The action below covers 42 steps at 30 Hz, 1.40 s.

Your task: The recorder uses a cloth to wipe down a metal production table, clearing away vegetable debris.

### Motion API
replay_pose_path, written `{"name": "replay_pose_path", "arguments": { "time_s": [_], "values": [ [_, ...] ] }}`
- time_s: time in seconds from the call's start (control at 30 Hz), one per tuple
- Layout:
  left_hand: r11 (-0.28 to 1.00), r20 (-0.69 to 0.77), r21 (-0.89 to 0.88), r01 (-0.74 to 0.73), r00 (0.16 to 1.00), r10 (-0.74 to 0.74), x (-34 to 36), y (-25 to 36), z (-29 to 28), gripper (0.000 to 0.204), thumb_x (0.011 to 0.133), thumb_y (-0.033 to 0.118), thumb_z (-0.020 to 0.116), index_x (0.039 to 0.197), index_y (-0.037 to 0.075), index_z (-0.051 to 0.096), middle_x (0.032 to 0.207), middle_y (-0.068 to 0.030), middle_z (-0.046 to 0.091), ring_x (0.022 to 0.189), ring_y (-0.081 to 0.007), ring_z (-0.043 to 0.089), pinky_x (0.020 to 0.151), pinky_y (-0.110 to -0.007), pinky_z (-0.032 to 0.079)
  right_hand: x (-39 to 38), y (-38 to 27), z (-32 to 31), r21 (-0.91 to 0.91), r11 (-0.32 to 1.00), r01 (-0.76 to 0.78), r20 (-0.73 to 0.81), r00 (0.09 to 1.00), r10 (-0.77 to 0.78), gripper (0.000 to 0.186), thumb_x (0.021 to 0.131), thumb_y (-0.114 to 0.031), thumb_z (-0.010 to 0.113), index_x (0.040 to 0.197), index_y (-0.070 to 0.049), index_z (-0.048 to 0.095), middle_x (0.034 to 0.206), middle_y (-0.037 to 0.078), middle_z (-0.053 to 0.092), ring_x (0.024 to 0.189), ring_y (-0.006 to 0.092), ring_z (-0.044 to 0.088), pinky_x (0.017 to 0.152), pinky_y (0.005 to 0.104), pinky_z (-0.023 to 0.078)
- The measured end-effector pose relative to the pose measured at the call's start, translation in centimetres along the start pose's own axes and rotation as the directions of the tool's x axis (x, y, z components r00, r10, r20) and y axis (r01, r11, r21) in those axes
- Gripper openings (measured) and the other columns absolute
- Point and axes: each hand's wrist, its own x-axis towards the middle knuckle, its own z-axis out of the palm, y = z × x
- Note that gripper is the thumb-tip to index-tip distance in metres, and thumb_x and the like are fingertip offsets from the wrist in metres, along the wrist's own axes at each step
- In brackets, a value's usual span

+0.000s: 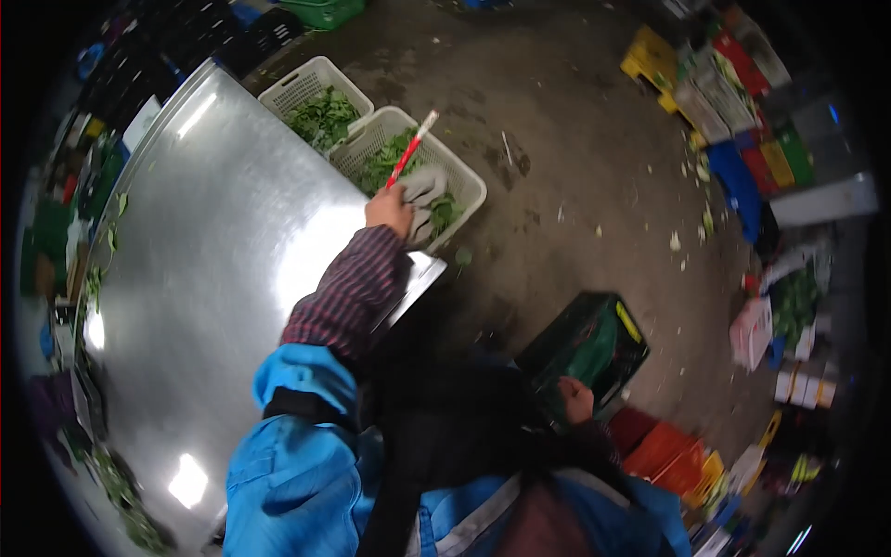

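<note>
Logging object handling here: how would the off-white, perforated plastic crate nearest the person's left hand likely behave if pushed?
The off-white crate would probably keep its shape, since its moulded walls look rigid. It may be fairly light for its size, as loose green leaves show inside. Its boxy form suggests sliding rather than rolling.

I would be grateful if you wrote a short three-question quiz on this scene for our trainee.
1. What colours are on the slim stick in the left hand?
2. True or false: the two pale crates beside the metal table are filled with oranges.
3. Which is the right hand nearest to: (a) the metal table, (b) the dark green crate, or (c) the pale crates?

Key: 1. Red and white. 2. False; they contain leafy greens. 3. b.
</note>
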Motion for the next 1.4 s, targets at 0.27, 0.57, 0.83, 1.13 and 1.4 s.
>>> {"name": "replay_pose_path", "arguments": {
  "time_s": [0.27, 0.57, 0.83, 1.13, 1.4],
  "values": [
    [0.917, -0.505, -0.379, 0.123, 0.803, -0.316, 3.8, -10.2, -9.8, 0.043, 0.085, 0.015, 0.053, 0.125, 0.001, 0.046, 0.116, -0.0203, 0.054, 0.107, -0.0310, 0.052, 0.092, -0.040, 0.041, 28.2, -6.3, -13.0, 0.083, 0.991, 0.109, 0.135, 0.984, -0.119, 0.025, 0.083, -0.001, 0.056, 0.108, -0.001, 0.063, 0.088, 0.007, 0.068, 0.078, 0.0126, 0.063, 0.072, 0.0255, 0.050],
    [0.765, -0.509, -0.027, 0.643, 0.650, -0.564, 6.0, -6.4, 1.3, 0.047, 0.082, 0.016, 0.053, 0.128, 0.011, 0.046, 0.103, -0.0207, 0.052, 0.094, -0.0393, 0.054, 0.079, -0.048, 0.044, 53.9, -17.7, -13.6, -0.094, 0.942, 0.323, 0.579, 0.787, -0.212, 0.028, 0.084, -0.010, 0.059, 0.110, -0.003, 0.062, 0.091, 0.008, 0.067, 0.083, 0.0128, 0.062, 0.075, 0.0263, 0.049],
    [0.424, -0.150, -0.867, 0.262, 0.674, -0.723, 34.5, 6.7, 8.9, 0.037, 0.087, 0.006, 0.049, 0.123, -0.001, 0.048, 0.113, -0.0138, 0.057, 0.098, -0.0213, 0.055, 0.090, -0.032, 0.043, 74.6, -20.9, -23.6, -0.480, 0.812, 0.333, 0.569, 0.823, -0.001, 0.021, 0.081, -0.013, 0.057, 0.097, -0.002, 0.066, 0.082, 0.008, 0.066, 0.068, 0.0158, 0.064, 0.065, 0.0306, 0.050],
    [0.387, -0.163, -0.912, 0.137, 0.743, -0.649, 53.5, 17.0, 12.1, 0.041, 0.086, 0.003, 0.054, 0.126, -0.001, 0.046, 0.116, -0.0113, 0.053, 0.109, -0.0200, 0.049, 0.098, -0.030, 0.036, 92.2, -57.8, -7.6, -0.071, 0.997, 0.018, 0.879, 0.474, 0.054, 0.055, 0.092, -0.034, 0.053, 0.138, -0.008, 0.035, 0.125, 0.010, 0.051, 0.111, 0.0213, 0.052, 0.088, 0.0413, 0.047],
    [0.745, -0.316, -0.613, 0.265, 0.781, -0.538, 71.1, 15.7, 9.2, 0.048, 0.084, 0.017, 0.061, 0.127, 0.004, 0.045, 0.108, -0.0164, 0.052, 0.103, -0.0317, 0.052, 0.088, -0.035, 0.042, 94.9, -81.7, 12.3, 0.108, 0.955, -0.275, 0.991, 0.101, -0.083, 0.036, 0.086, -0.012, 0.062, 0.118, 0.000, 0.052, 0.114, 0.008, 0.059, 0.106, 0.0172, 0.055, 0.092, 0.0332, 0.042]
  ]
}}
